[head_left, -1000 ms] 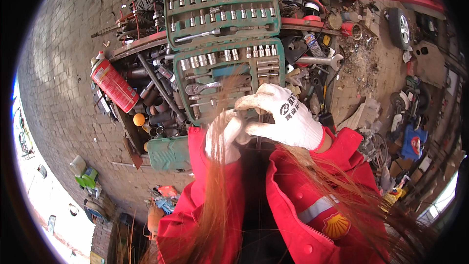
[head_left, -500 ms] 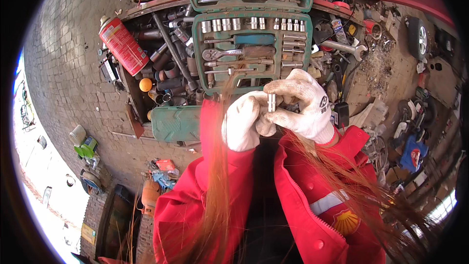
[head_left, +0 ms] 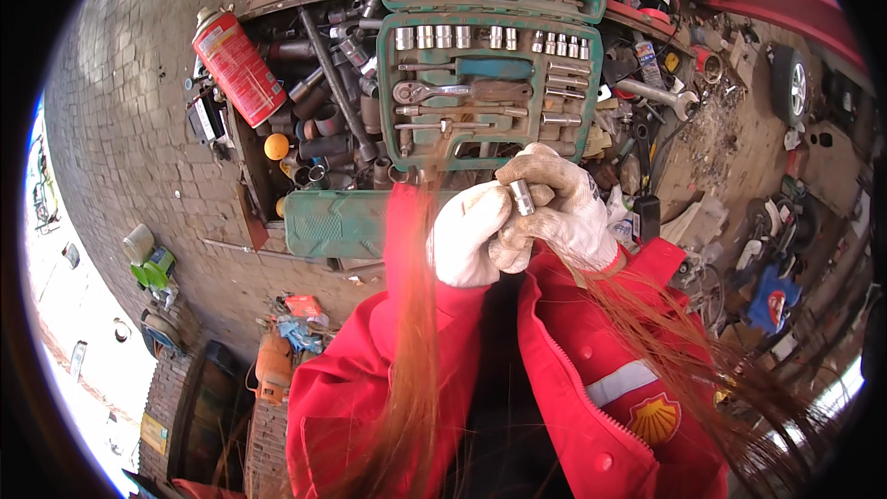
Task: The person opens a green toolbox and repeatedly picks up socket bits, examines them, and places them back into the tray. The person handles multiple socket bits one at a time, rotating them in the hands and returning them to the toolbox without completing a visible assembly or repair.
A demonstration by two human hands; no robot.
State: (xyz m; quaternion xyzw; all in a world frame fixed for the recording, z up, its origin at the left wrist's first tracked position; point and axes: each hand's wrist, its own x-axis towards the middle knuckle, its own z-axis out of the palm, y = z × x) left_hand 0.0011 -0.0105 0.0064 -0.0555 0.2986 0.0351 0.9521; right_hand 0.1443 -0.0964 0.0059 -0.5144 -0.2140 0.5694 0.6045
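Above my lap, both gloved hands meet in front of a green socket set case [head_left: 594, 83]. A short chrome socket [head_left: 522, 197], now tilted, is pinched by the fingers of my right hand [head_left: 577, 212]. My left hand [head_left: 465, 233] is closed, its fingertips pressed against the right hand just beside the socket. What its curled fingers hold, if anything, is hidden. Inside the open case lie a ratchet [head_left: 434, 92], a blue-handled driver [head_left: 494, 67], rows of sockets [head_left: 444, 36] and slim extension bars.
A red spray can [head_left: 238, 69] leans over a tray of dark sockets and bars [head_left: 323, 120] on the left. Closer to me lies a green plastic case [head_left: 323, 224]. To the right are a large wrench [head_left: 661, 97], scattered parts and a wheel [head_left: 788, 85].
The socket has turned from upright to tilted between the fingers. My hands have shifted slightly, and the view has moved so the case appears a little higher and further right.
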